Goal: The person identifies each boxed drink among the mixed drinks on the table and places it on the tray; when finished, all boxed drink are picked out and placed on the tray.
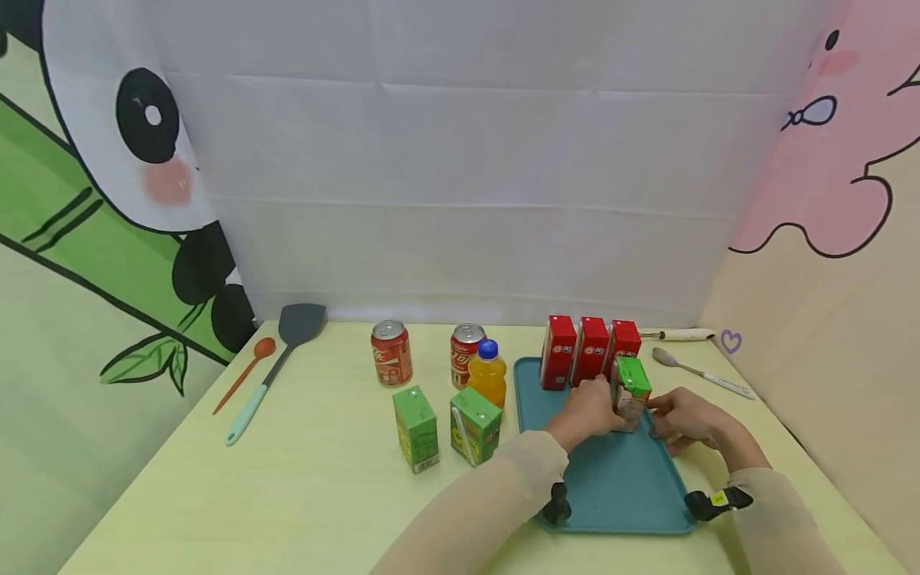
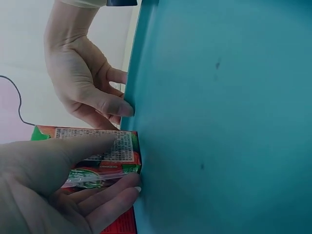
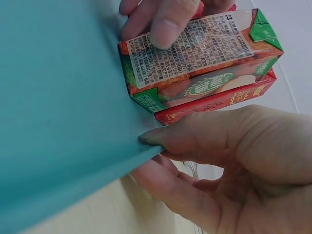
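Observation:
My left hand [image 1: 588,410] holds a small juice carton [image 1: 632,378] with a green top and fruit pictures, thumb on one side and fingers on the other. The carton [image 3: 195,58] stands upright on the blue tray [image 1: 618,495], its base at the tray's surface in the right wrist view. Along the tray's right edge, my right hand [image 1: 688,422] pinches the rim, with its thumb inside and its fingers outside. Behind the juice carton, three red cartons [image 1: 557,353] stand in a row at the tray's far end.
Left of the tray stand two green cartons [image 1: 415,431], an orange drink bottle [image 1: 487,375] and two red cans [image 1: 391,355]. A spatula [image 1: 276,363] and a red spoon [image 1: 247,371] lie far left. Behind the right hand lie a grey spoon [image 1: 704,373] and a white-handled utensil [image 1: 679,335].

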